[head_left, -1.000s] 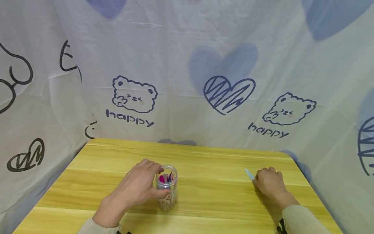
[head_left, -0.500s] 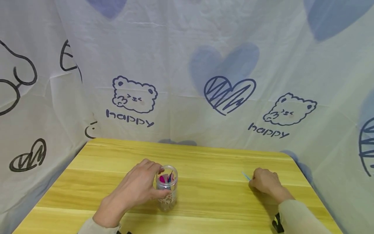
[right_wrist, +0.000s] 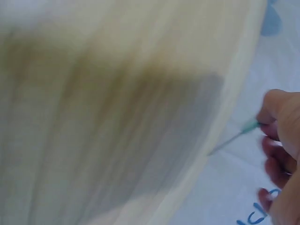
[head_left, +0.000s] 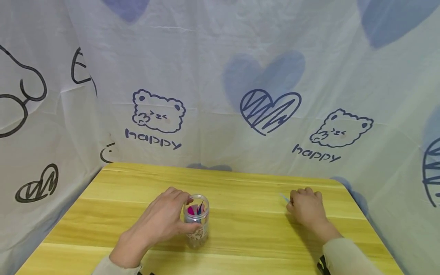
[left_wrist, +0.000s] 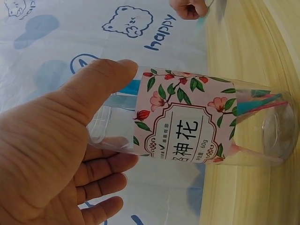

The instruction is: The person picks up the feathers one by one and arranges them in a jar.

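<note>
Near the middle of the wooden table, my left hand (head_left: 159, 219) grips a clear plastic jar (head_left: 203, 229) round its upper part, thumb on the near side. The jar stands upright and has no lid on. Its floral label (left_wrist: 187, 122) and several pink and teal slim items inside show in the left wrist view. Over the right part of the table, my right hand (head_left: 307, 210) pinches a slim light-blue tool (right_wrist: 251, 125) with a thin grey end. Most of its handle is hidden in the fingers; its exact kind is unclear.
The yellow wood-grain table (head_left: 240, 236) has rounded far corners. Behind it and at both sides hangs a white cloth (head_left: 213, 133) printed with bears, hearts and "happy".
My right hand has moved left and slightly away from me with the light-blue tool, which has turned to look thinner. My left hand and the jar have stayed put.
</note>
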Demonstrator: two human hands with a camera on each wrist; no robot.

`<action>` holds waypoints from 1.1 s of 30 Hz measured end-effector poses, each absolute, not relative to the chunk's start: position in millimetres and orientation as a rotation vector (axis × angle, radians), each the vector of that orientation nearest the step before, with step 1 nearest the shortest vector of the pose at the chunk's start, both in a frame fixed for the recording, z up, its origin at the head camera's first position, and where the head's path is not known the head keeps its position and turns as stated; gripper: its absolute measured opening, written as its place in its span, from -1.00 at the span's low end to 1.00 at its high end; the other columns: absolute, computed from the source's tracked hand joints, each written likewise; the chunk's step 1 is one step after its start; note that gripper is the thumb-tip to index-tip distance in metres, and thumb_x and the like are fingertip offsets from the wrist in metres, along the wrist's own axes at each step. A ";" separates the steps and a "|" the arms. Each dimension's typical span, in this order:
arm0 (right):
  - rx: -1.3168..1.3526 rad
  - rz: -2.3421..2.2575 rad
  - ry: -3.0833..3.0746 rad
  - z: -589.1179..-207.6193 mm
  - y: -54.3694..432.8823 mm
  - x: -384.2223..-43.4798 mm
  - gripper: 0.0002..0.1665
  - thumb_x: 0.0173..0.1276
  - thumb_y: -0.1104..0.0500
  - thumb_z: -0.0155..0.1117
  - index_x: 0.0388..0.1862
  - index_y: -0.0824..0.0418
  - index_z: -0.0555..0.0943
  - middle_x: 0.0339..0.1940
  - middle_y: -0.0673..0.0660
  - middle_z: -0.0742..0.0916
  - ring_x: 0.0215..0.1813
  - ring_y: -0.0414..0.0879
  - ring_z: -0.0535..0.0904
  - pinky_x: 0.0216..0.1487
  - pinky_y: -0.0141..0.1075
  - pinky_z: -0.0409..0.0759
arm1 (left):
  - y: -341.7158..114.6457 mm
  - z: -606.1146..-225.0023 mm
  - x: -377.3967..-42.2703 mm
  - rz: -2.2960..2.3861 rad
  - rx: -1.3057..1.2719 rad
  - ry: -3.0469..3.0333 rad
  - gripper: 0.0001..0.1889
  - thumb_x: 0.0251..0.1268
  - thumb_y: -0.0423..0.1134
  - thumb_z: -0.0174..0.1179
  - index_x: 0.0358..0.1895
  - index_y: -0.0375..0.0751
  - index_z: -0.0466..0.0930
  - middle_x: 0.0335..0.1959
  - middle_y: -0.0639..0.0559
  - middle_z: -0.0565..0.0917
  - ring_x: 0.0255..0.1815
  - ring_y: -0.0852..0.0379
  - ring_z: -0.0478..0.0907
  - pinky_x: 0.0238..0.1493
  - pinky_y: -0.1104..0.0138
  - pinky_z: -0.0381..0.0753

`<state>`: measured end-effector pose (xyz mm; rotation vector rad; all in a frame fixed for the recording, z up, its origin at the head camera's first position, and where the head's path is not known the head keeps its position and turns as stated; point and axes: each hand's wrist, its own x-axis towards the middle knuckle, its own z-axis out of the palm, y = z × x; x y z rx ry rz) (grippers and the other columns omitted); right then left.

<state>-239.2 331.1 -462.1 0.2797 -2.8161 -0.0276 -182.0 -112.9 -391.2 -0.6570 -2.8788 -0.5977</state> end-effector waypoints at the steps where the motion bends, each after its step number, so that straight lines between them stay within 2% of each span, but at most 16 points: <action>1: 0.321 -0.068 -2.749 -463.5 329.6 -238.8 -0.79 0.30 0.14 0.41 -0.43 0.13 0.55 -0.44 0.05 0.63 -0.25 0.12 0.51 -0.14 0.11 0.42 | -112.8 -390.8 -181.7 -0.599 -0.657 -2.879 -0.35 -0.07 0.28 0.62 -0.01 -0.07 0.67 -0.08 0.15 0.69 0.00 0.16 0.50 0.20 0.11 0.61; 8: 0.543 -0.203 -2.385 -468.1 319.9 -241.5 -0.76 0.25 0.14 0.25 -0.49 0.22 0.42 -0.45 0.13 0.51 -0.23 0.17 0.44 -0.13 0.07 0.40 | -113.9 -391.3 -180.1 -0.595 -0.668 -2.857 -0.33 -0.06 0.28 0.61 0.02 -0.09 0.67 -0.05 0.14 0.70 0.04 0.15 0.52 0.21 0.11 0.62; 21: 0.619 -0.153 -2.222 -457.2 295.6 -242.3 -0.71 0.34 0.09 -0.07 -0.51 0.22 0.42 -0.47 0.15 0.50 -0.27 0.17 0.40 -0.19 0.03 0.36 | -114.9 -393.0 -180.2 -0.601 -0.677 -2.845 -0.33 -0.07 0.27 0.62 0.01 -0.09 0.67 -0.08 0.15 0.70 0.03 0.14 0.53 0.17 0.12 0.61; 27: 0.632 -0.137 -2.164 -443.8 278.9 -239.0 -0.69 0.36 0.10 -0.08 -0.53 0.21 0.44 -0.51 0.13 0.49 -0.32 0.16 0.39 -0.22 0.01 0.36 | -115.5 -393.4 -180.5 -0.595 -0.676 -2.847 -0.34 -0.06 0.27 0.62 0.00 -0.09 0.67 -0.09 0.16 0.69 0.00 0.16 0.51 0.17 0.12 0.61; 33: 0.673 -0.082 -2.109 -423.9 255.7 -232.2 -0.72 0.36 0.12 0.01 -0.49 0.22 0.52 -0.47 0.12 0.56 -0.29 0.15 0.42 -0.22 0.00 0.36 | -115.3 -394.5 -181.2 -0.593 -0.678 -2.851 -0.35 -0.05 0.27 0.61 -0.01 -0.08 0.67 -0.09 0.15 0.69 0.00 0.15 0.51 0.17 0.12 0.61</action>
